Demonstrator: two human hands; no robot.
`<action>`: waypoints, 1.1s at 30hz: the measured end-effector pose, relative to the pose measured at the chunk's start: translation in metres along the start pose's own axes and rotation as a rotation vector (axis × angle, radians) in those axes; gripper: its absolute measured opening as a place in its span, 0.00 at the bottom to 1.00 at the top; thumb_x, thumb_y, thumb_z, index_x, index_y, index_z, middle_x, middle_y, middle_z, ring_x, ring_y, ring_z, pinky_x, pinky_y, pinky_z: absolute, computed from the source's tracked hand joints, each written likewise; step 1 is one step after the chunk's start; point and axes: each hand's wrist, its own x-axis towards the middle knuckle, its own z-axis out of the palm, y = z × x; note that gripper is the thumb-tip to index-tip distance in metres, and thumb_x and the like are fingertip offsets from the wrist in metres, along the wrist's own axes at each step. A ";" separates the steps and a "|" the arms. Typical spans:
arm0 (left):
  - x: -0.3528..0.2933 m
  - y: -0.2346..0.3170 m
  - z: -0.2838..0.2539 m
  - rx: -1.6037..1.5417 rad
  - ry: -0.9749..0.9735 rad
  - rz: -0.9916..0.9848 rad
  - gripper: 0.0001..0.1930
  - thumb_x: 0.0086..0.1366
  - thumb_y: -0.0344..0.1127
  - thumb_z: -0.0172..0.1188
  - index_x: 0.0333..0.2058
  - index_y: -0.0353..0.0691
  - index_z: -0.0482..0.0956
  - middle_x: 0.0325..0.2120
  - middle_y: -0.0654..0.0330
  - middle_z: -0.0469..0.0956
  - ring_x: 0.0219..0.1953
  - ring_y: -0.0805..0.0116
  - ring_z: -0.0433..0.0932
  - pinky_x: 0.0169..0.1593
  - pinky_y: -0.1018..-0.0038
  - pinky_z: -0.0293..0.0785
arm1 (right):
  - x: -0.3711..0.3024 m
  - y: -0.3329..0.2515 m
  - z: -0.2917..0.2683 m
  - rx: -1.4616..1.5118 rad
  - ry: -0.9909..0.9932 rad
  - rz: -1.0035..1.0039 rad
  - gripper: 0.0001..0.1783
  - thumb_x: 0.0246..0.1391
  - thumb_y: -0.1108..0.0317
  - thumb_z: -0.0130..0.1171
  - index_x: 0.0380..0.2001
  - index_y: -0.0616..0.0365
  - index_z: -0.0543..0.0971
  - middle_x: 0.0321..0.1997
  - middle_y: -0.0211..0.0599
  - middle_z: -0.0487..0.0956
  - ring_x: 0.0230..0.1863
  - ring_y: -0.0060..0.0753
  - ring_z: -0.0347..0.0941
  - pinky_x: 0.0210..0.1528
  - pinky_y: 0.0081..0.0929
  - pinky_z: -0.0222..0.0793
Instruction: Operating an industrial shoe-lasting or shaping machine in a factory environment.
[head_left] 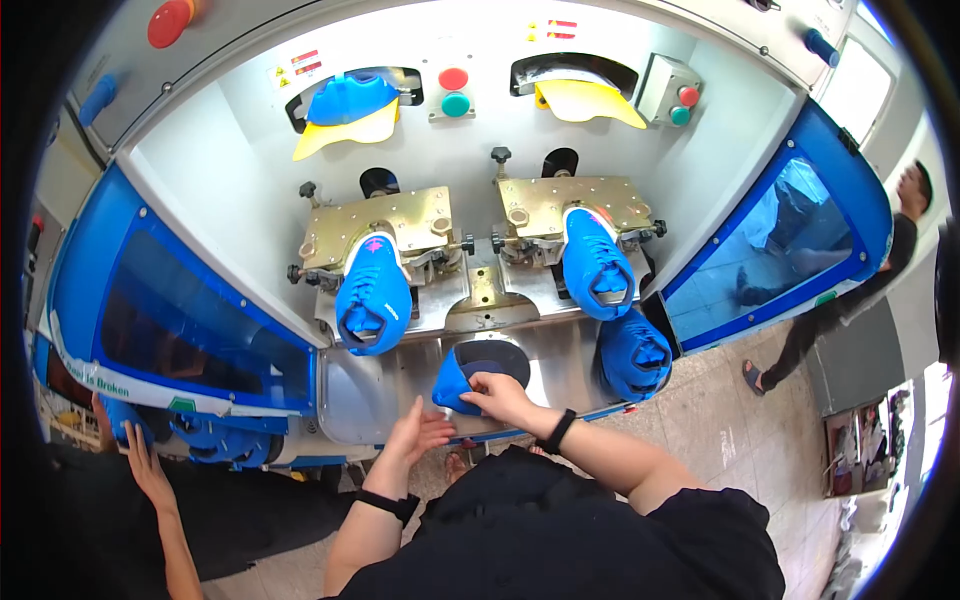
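My right hand [497, 395] pinches the edge of a blue shoe upper [455, 382] over the metal tray [355, 395]. A dark rounded shape [505, 360] lies right behind it; I cannot tell whether it is the upper's lining or a separate part. My left hand [418, 434] is just left of the upper, fingers apart and holding nothing. Beyond, two blue shoe uppers with laces, a left one [375, 300] and a right one [597, 262], sit toe toward me on the machine's brass-coloured plates. Another blue upper [636, 358] rests at the tray's right end.
At the back wall, a blue piece [350, 100] lies over a yellow flap in the left slot; a second yellow flap [590, 103] fills the right slot. Red and green buttons [454, 90] sit between. A co-worker's hand [150, 470] touches blue shoes at left. Another person stands far right.
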 end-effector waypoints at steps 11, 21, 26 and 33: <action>-0.046 0.065 0.140 -0.380 -0.678 0.204 0.25 0.70 0.40 0.55 0.63 0.42 0.62 0.58 0.54 0.70 0.60 0.56 0.70 0.64 0.56 0.65 | -0.121 -0.018 -0.072 1.328 -0.104 -0.187 0.30 0.58 0.74 0.54 0.64 0.59 0.63 0.62 0.45 0.70 0.58 0.38 0.69 0.61 0.36 0.65; -0.060 0.132 0.222 -0.123 -0.759 0.423 0.27 0.66 0.31 0.59 0.62 0.37 0.61 0.57 0.54 0.70 0.58 0.58 0.72 0.61 0.58 0.69 | -0.160 -0.069 -0.142 -0.739 0.700 -0.865 0.26 0.36 0.74 0.68 0.45 0.51 0.78 0.45 0.32 0.77 0.32 0.36 0.72 0.31 0.29 0.69; -0.059 0.138 0.228 -0.265 -0.944 0.411 0.24 0.70 0.44 0.56 0.61 0.44 0.63 0.57 0.50 0.69 0.59 0.53 0.70 0.60 0.51 0.69 | -0.131 -0.086 -0.192 -0.731 0.915 -0.915 0.23 0.36 0.74 0.68 0.41 0.52 0.78 0.44 0.37 0.76 0.36 0.43 0.74 0.35 0.34 0.72; -0.056 0.124 0.186 -0.182 -0.769 0.468 0.17 0.72 0.46 0.50 0.55 0.47 0.70 0.56 0.48 0.71 0.58 0.47 0.70 0.59 0.47 0.70 | -0.034 -0.155 -0.316 -0.651 1.108 -0.884 0.15 0.47 0.72 0.66 0.39 0.56 0.74 0.42 0.40 0.75 0.45 0.51 0.75 0.44 0.41 0.73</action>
